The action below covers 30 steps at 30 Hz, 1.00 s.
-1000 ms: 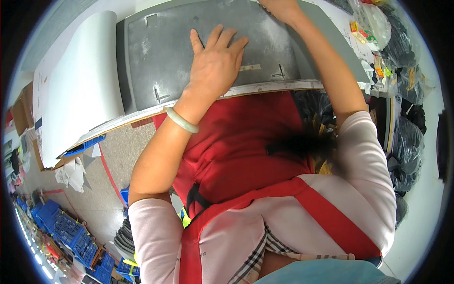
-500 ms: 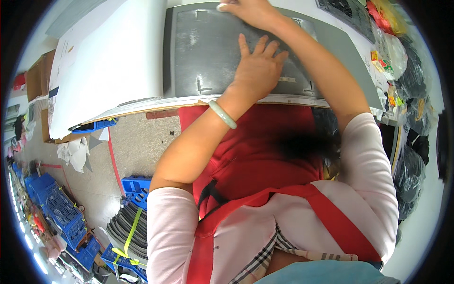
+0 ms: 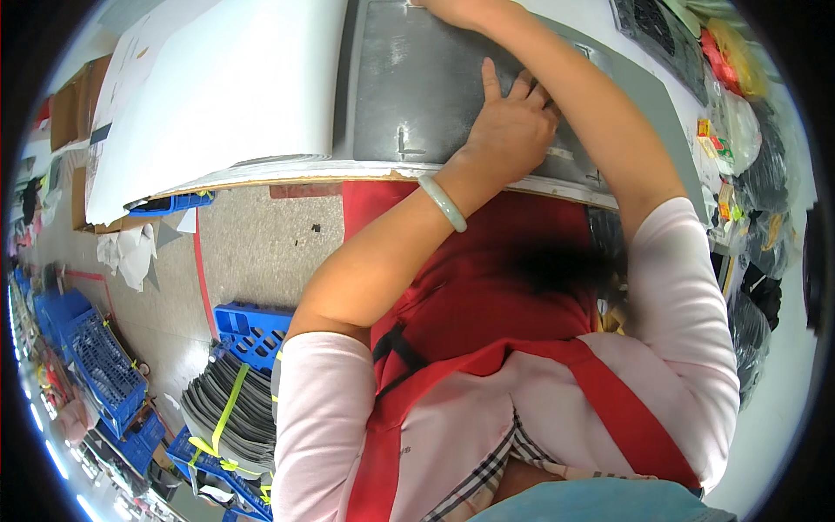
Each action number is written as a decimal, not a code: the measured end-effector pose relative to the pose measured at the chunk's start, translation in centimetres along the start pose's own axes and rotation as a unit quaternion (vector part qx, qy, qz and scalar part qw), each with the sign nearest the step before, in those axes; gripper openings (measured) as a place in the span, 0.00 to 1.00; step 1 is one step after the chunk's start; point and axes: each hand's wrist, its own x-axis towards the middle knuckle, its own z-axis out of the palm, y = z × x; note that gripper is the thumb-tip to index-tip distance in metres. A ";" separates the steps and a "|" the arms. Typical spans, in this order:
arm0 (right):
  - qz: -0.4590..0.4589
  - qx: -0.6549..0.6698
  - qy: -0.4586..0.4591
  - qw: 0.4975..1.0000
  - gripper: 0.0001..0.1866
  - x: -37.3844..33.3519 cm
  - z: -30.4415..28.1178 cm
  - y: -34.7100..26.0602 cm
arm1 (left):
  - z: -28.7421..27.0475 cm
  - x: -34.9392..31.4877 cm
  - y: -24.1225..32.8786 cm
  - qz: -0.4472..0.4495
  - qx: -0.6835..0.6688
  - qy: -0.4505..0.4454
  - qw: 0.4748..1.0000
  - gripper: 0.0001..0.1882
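Note:
A dark grey template panel (image 3: 426, 91) lies on the table, with L-shaped corner slots and whitish smudges around them. My left hand (image 3: 511, 130), a pale bangle (image 3: 444, 204) on its wrist, rests flat on the panel with fingers spread. My right hand (image 3: 461, 10) reaches over the left to the panel's far edge, its fingers partly cut off by the picture's top. It pinches a small white chalk-like piece, barely visible now. Under the panel, a larger grey sheet (image 3: 665, 113) shows on the right.
A big white sheet (image 3: 226, 87) curls up left of the panel. Clear and dark plastic bags (image 3: 757, 148) line the right side. Down at my left stand blue crates (image 3: 104, 365) and a strapped stack of dark sheets (image 3: 228, 409). White scraps (image 3: 130, 257) hang near the table's left end.
The view has shifted, so the table and panel appear farther right and higher. My left hand stays spread on the panel; my right hand stays at its far edge, now more cut off.

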 end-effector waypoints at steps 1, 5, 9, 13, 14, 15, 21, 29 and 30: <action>0.045 0.039 -0.011 0.998 0.12 -0.1 -0.5 0.2 | 0.0 0.0 0.0 -0.004 0.002 0.001 1.000 0.17; 0.161 0.362 0.009 0.918 0.06 -0.4 0.1 0.8 | -0.3 0.3 0.2 -0.006 -0.013 0.002 1.000 0.17; 0.176 0.333 -0.010 0.926 0.04 0.1 1.1 0.6 | -0.6 0.4 0.3 -0.003 0.020 -0.044 0.999 0.18; 0.174 0.335 -0.066 0.924 0.06 -0.5 0.4 0.6 | 0.0 0.2 0.3 0.000 0.014 0.001 1.000 0.18; 0.178 0.388 -0.064 0.902 0.06 -1.1 0.4 0.9 | 0.4 0.3 0.3 0.006 0.001 0.018 1.000 0.18; 0.175 0.390 -0.071 0.901 0.06 -1.9 0.1 0.4 | 0.6 0.2 0.2 0.006 -0.010 0.033 0.999 0.19; 0.172 0.427 -0.204 0.864 0.07 -9.2 -3.9 -6.7 | 3.0 -0.7 -0.9 0.015 -0.030 0.009 0.999 0.21; 0.158 0.376 -0.245 0.879 0.06 -11.6 -3.3 -9.6 | 1.1 -0.5 -0.6 0.052 0.019 0.075 0.996 0.21; 0.159 0.377 -0.246 0.879 0.06 -11.7 -3.4 -9.8 | 1.2 -0.2 -0.5 0.040 0.002 0.033 0.999 0.21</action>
